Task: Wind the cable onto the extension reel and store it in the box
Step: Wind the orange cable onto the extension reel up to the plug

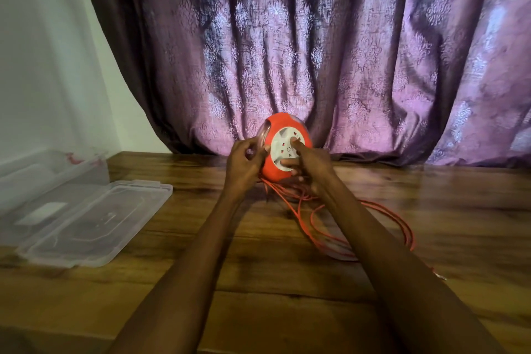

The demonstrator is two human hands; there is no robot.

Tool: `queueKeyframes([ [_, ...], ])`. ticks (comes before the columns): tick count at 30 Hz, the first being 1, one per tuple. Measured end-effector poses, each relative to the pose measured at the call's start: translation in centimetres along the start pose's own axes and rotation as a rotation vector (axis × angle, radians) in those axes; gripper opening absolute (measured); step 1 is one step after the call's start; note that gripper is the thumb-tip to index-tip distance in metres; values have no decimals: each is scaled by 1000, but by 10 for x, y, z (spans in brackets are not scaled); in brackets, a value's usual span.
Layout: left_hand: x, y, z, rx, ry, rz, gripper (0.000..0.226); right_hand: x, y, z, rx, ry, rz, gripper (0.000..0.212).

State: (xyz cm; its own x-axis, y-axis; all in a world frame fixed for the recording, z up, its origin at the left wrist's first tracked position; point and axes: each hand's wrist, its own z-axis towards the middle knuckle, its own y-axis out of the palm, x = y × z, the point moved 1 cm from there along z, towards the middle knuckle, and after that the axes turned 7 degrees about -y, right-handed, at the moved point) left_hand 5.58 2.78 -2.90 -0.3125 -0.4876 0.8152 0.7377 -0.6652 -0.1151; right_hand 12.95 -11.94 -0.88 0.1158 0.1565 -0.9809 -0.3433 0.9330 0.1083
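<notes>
The left hand [244, 162] is gripping the rim of the orange reel [280, 146], held just above the worktop [258, 282], while the right hand [309, 165] is pressing curled fingers on its white socket face. That face is tilting toward the person, axle running front to back. Winding would go best with the rim held steady, feeding the loose cable [359, 238] evenly.
</notes>
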Motion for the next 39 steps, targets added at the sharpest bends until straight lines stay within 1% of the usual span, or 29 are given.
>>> queueKeyframes([
  [1,-2,-4,2,15,-38,-23,25,2,-5,3,-3,-105,-111,31],
  [2,-3,-7,3,15,-72,-61,18,3,-11,7,9,-244,-292,27],
  [3,-4,-9,4,1,-113,-101,15,5,-17,9,36,-415,-521,21],
  [4,-5,-11,5,-21,-147,-146,18,8,-22,11,37,-618,-724,13],
  [5,-5,-13,6,-41,-184,-179,22,9,-25,10,-3,-834,-877,14],
  [6,-4,-16,5,-65,-208,-208,25,11,-28,9,-76,-1026,-990,23],
  [7,-3,-18,5,-88,-230,-229,27,10,-30,8,-154,-1169,-1092,31],
  [8,-3,-20,5,-116,-246,-246,28,7,-30,6,-201,-1263,-1195,38],
  [9,-3,-23,6,-148,-261,-250,28,6,-29,4,-234,-1316,-1287,43],
  [11,-3,-27,6,-220,-277,-245,27,3,-28,0,-303,-1341,-1395,48],
  [13,-5,-30,6,-273,-289,-248,32,5,-26,-2,-379,-1349,-1456,47],
  [14,-5,-31,6,-286,-294,-237,35,7,-26,-2,-402,-1359,-1482,45],
  [16,-4,-31,5,-289,-307,-209,32,10,-26,-2,-414,-1368,-1515,41],
  [19,-1,-30,3,-296,-308,-199,21,15,-26,-2,-355,-1361,-1582,41],
  [22,3,-26,3,-258,-280,-209,17,8,-23,-2,-212,-1345,-1577,42],
  [25,4,-21,2,-215,-252,-217,9,2,-16,-6,-71,-1221,-1553,52],
  [26,3,-20,3,-195,-230,-208,12,2,-13,-8,-51,-1170,-1562,56],
  [28,1,-20,4,-172,-192,-170,18,4,-8,-12,-43,-1080,-1583,61],
  [30,3,-20,3,-153,-184,-162,20,3,-6,-15,-38,-1027,-1584,62],
  [34,6,-16,1,-179,-224,-260,11,-3,-6,-15,-19,-973,-1519,64],
  [37,3,-16,4,-179,-234,-269,14,-8,-3,-17,-12,-941,-1486,63],
  [39,0,-17,5,-169,-234,-257,16,-9,-3,-18,-45,-938,-1460,64],
])
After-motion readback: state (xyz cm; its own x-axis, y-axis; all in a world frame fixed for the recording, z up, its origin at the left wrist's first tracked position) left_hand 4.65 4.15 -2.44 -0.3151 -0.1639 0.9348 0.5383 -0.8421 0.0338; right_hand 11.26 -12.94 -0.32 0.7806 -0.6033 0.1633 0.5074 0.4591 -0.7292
